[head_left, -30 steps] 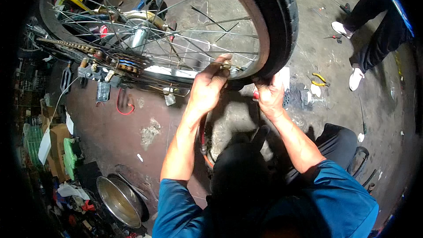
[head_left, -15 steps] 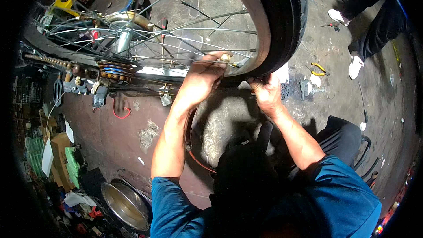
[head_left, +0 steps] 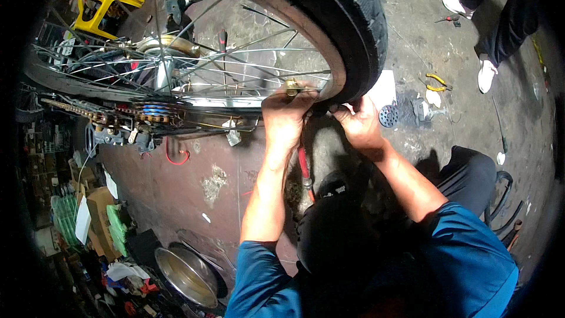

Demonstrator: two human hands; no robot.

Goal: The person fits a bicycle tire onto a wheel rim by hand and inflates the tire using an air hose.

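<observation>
A bicycle wheel with black tire, spokes and pale rim fills the upper view. My left hand is closed round a brass fitting at the rim's inner side. A hose with a red section hangs below that hand. My right hand touches the underside of the tire, right of the left one, fingers curled; what they pinch is hidden. At the wheel's left are the sprockets and chain.
Another person's legs stand at upper right. Yellow pliers, a perforated disc and a screwdriver lie on the floor. Yellow and red stools are at upper left; a metal basin and cluttered boxes at lower left.
My left hand has turned more upright, its fingers more curled round the brass fitting; the red hose section now shows right of that forearm. The whole view has shifted somewhat.
</observation>
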